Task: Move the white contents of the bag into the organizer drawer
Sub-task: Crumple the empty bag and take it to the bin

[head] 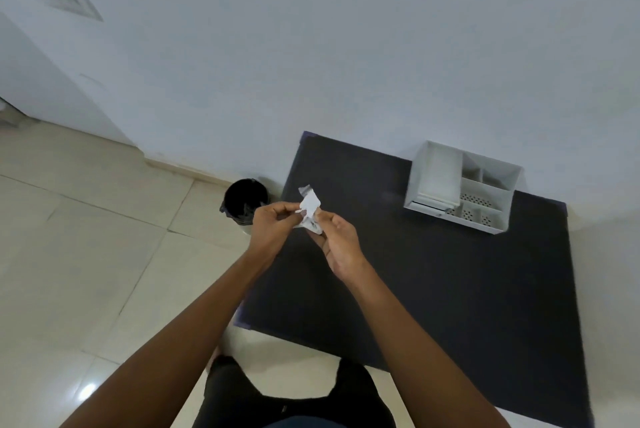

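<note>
A small crumpled bag [309,206] of clear plastic with white inside is held in the air over the left edge of the dark table [433,282]. My left hand [273,226] pinches its left side and my right hand [337,242] pinches its lower right. What the white contents are cannot be told. The white organizer [462,187] stands at the table's far right, with open compartments and a drawer front low on its left side.
A round bin with a black liner [245,203] stands on the tiled floor just left of the table, close under my left hand. The white wall runs behind the table. My dark-clothed legs show at the bottom.
</note>
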